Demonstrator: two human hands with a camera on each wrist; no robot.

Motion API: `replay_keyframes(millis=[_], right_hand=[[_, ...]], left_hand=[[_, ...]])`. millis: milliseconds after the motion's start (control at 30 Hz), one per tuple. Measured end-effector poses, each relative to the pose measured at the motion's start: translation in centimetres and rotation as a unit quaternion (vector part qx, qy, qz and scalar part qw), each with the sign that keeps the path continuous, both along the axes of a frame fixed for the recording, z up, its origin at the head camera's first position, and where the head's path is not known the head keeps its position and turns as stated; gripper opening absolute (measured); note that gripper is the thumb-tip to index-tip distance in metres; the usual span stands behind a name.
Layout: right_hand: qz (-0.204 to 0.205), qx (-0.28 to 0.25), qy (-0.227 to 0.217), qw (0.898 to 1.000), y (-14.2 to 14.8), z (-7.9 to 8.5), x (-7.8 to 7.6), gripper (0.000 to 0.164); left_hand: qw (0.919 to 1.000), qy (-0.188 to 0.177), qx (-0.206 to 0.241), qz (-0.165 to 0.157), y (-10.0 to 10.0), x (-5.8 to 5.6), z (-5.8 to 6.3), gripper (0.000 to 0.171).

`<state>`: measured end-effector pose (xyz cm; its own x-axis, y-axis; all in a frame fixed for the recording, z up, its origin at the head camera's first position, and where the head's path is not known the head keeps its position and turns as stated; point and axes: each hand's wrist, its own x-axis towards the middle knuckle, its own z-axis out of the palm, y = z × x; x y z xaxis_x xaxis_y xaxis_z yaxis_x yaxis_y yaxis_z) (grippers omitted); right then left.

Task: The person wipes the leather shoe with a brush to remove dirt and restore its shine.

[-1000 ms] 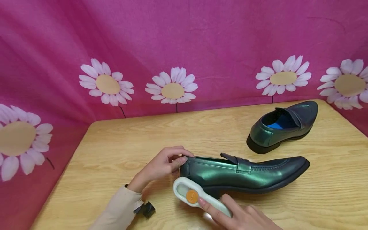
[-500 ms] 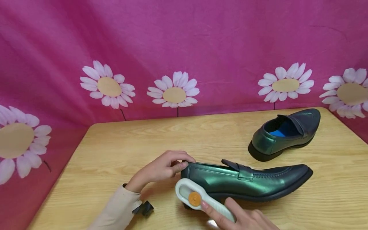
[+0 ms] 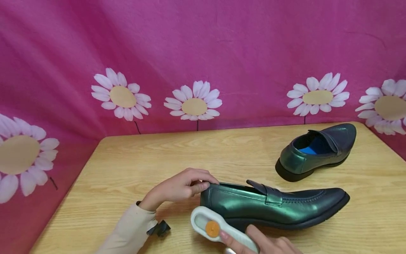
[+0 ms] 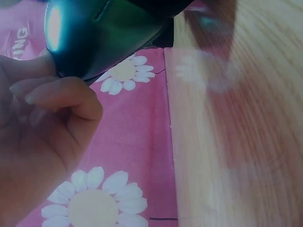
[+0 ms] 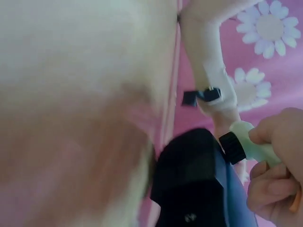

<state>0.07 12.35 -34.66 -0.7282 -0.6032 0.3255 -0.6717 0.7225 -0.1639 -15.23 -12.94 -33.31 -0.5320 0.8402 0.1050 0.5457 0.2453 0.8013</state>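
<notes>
A dark green loafer (image 3: 247, 208) lies lengthwise in front of the person, toe to the right. At its heel collar the left hand (image 3: 180, 186) pinches the rim between thumb and fingers. The right hand (image 3: 269, 244) grips a white shoe brush (image 3: 236, 234) with an orange button, the index finger on or beside that button. In the right wrist view, the brush's black bristles (image 5: 232, 147) meet the side of the heel. Part of the shoe's underside (image 5: 189, 189) shows there, so the heel seems raised. The brush head hides the lower heel in the head view.
A matching loafer (image 3: 314, 151) with a blue insole stands on the wooden table (image 3: 152, 151) at the back right. Below the left sleeve (image 3: 130, 227) a black strap-like piece (image 3: 160, 228) shows. A pink flowered cloth (image 3: 247, 42) hangs behind the table.
The brush has shifted slightly lower against the heel. Both hands keep their hold. The whole scene sits a little lower in the head view as the camera tilts.
</notes>
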Motion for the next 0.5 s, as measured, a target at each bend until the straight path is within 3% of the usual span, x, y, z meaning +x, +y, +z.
replay_keyframes(millis=[67,200,267,400,500], right_hand=[[-0.009,-0.005,0.016,1.000,0.5,0.3,-0.3,0.062],[-0.041,0.002,0.004,0.999,1.5,1.3,-1.1,0.069],[-0.028,0.017,-0.001,0.999,1.5,1.2,-1.0,0.070],[0.019,0.025,-0.011,0.999,1.0,0.4,-0.5,0.065],[0.018,0.029,-0.013,0.999,0.7,0.0,-0.3,0.064]], left_hand=[[1.0000,0.005,-0.002,0.002,0.1,0.1,0.0,0.025],[0.9990,0.041,-0.015,0.005,0.2,0.1,0.0,0.019],[0.9985,0.049,-0.023,0.007,0.3,0.0,0.0,0.017],[0.9991,0.031,-0.028,0.010,0.6,0.0,0.0,0.018],[0.9991,0.022,-0.032,0.015,0.7,-0.1,0.0,0.019]])
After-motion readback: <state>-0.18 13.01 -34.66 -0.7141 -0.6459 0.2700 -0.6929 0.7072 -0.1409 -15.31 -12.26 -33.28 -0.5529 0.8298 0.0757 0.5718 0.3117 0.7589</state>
